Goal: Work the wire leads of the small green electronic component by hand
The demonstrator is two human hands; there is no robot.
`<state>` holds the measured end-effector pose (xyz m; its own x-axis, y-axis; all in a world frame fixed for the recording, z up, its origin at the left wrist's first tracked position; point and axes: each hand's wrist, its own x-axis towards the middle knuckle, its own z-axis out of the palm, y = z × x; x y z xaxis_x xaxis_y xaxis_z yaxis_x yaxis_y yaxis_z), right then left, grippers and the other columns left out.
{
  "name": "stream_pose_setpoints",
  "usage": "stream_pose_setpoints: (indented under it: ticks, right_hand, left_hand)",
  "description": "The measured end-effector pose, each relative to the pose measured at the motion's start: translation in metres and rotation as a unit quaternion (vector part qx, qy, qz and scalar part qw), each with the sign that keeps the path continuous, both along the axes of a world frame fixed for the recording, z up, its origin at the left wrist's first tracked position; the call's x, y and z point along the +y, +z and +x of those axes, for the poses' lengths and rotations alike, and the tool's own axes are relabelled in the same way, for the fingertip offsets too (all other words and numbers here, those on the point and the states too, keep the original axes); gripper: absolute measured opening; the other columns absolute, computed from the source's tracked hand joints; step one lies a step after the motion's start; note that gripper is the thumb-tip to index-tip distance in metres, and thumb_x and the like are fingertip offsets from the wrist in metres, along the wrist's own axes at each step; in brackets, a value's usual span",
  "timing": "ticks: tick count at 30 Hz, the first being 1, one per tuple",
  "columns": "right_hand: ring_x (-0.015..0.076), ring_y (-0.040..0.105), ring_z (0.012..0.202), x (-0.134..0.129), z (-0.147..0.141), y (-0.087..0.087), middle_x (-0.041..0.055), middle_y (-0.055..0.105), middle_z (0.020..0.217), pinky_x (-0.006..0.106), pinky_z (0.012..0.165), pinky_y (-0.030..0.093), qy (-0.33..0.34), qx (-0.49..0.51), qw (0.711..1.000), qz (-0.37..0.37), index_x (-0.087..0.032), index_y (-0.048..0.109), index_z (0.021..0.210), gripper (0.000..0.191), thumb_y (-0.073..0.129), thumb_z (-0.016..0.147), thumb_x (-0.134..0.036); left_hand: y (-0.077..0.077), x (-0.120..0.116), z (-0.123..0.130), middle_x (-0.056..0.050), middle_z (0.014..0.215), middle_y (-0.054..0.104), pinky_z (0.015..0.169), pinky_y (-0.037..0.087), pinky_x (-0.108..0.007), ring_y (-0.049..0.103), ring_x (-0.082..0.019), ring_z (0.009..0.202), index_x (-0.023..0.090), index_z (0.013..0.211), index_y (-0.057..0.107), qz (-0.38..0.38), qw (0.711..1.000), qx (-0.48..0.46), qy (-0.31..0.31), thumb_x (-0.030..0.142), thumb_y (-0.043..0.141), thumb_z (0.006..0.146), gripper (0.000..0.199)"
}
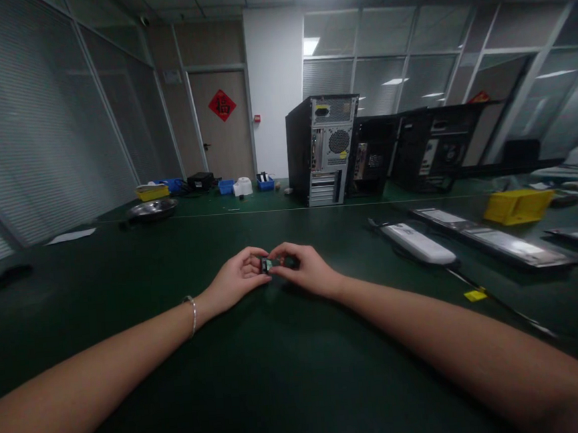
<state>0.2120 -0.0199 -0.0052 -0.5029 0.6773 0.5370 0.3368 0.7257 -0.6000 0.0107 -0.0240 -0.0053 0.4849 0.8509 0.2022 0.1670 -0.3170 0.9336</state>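
Observation:
Between my two hands is a small dark piece with a pale green face [267, 265], held just above the dark green tabletop [279, 350]. It looks like a small electronic part, but its exact kind is too small to make out. My left hand [246, 272], with a bracelet on its wrist, is closed and pinches the piece's left end between thumb and fingers. My right hand [306, 268] is closed around its right side, thumb and forefinger meeting near the pale green face. The fingers partly hide the piece.
Computer towers [324, 150] stand at the back. To the right lie a white power strip [418, 243], long flat silver units [495, 237], a yellow bin [518, 206] and a cable with a yellow tag [475, 295]. A metal bowl [152, 210] and blue bins [265, 182] sit farther back.

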Motion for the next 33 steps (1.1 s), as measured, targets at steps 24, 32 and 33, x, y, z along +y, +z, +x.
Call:
stream_pose_setpoints:
  ticks: [24, 32, 33]
  right_hand:
    - [0.0134, 0.057, 0.076, -0.0062, -0.0031, -0.0022, 0.0010, 0.063, 0.085, 0.023, 0.067, 0.041, -0.018, -0.059, 0.996, 0.057, -0.018, 0.058, 0.091, 0.014, 0.062, 0.078, -0.022]
    - [0.0142, 0.057, 0.079, -0.0060, -0.0031, 0.0000, 0.0013, 0.063, 0.087, 0.024, 0.069, 0.042, -0.010, -0.052, 0.998, 0.036, -0.018, 0.058, 0.090, 0.014, 0.063, 0.079, -0.025]
    - [0.0143, 0.057, 0.079, -0.0056, -0.0029, 0.0003, 0.0014, 0.063, 0.088, 0.024, 0.070, 0.042, -0.008, -0.050, 0.998, 0.037, -0.018, 0.058, 0.091, 0.015, 0.063, 0.079, -0.025]
  left_hand:
    - [-0.0047, -0.0015, -0.0010, 0.002, 0.080, 0.056, 0.073, 0.051, -0.032, 0.060, -0.014, 0.075, 0.019, 0.106, 0.052, 0.037, 0.999, 0.038, 0.008, 0.022, 0.070, 0.070, 0.041]
    - [-0.0029, -0.0017, -0.0018, 0.000, 0.085, 0.058, 0.079, 0.050, -0.036, 0.060, -0.016, 0.082, 0.018, 0.110, 0.052, 0.008, 0.999, 0.029, -0.017, 0.021, 0.070, 0.070, 0.045]
    - [-0.0022, -0.0017, -0.0019, 0.000, 0.086, 0.058, 0.080, 0.050, -0.036, 0.061, -0.017, 0.083, 0.018, 0.111, 0.051, 0.000, 0.999, 0.026, -0.021, 0.021, 0.070, 0.070, 0.046]
